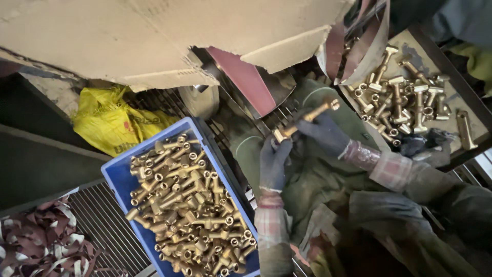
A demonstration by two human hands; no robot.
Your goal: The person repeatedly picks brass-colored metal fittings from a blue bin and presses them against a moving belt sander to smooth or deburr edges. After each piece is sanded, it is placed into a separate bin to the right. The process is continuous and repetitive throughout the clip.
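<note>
From the head camera, looking down, both gloved hands hold one long brass fitting with a threaded collar at each end (306,119) in front of a reddish-brown abrasive sanding belt (246,79) that runs over a grey wheel (201,101). The left hand (273,163), in a dark blue-grey glove, has its fingers curled shut around the fitting's lower left end; the right hand (324,132), in a like glove, is closed over its middle, so neither grip shows any gap. The fitting's long axis runs on a slant from lower left to upper right, with the upper right tip standing free past the right hand. The belt lies up and to the left of the fitting, near but apart from it as far as can be told, and the left hand's end is the nearer one to it. To the left and below, a blue plastic crate (119,177) is heaped with similar brass fittings (189,205); to the upper right a flat brown tray (476,128) bears another, smaller pile of brass parts (397,100). A torn sheet of brown cardboard (154,36) hangs over the belt, a crumpled yellow plastic bag (110,125) lies beside the crate, and coils of used abrasive strip (41,243) fill the lower left corner.
</note>
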